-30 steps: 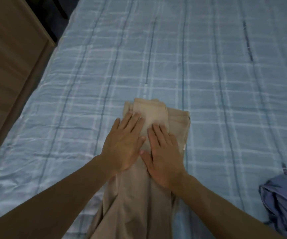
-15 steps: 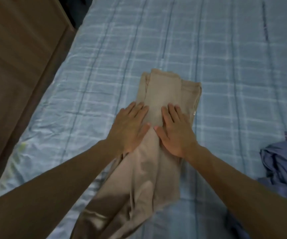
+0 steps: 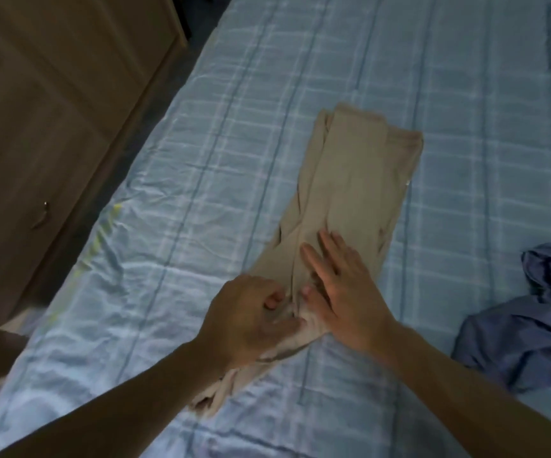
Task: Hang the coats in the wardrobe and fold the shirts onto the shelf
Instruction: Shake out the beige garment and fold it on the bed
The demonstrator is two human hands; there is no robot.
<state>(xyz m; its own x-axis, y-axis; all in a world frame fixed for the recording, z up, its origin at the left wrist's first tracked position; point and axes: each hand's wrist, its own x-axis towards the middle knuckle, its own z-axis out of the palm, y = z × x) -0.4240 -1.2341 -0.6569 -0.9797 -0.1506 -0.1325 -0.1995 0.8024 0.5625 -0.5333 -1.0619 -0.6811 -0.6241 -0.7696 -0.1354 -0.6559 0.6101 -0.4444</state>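
On the plaid-sheeted bed the beige shirt lies folded into a long strip. It looks light, limp and quick to slump, so it is best taken at the near end. The right hand presses it flat with straight fingers; the left hand pinches the bunched near end.

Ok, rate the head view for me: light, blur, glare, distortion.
Head view: dim, bluish room light; pale sheen on the wrinkled bedsheet lower left, no hard glare; left hand, gripping the beige garment, looks slightly smeared, the flat right hand too; wide-angle lens bends the sheet's stripes and the edge of the wooden cabinet; fine detail is soft throughout.
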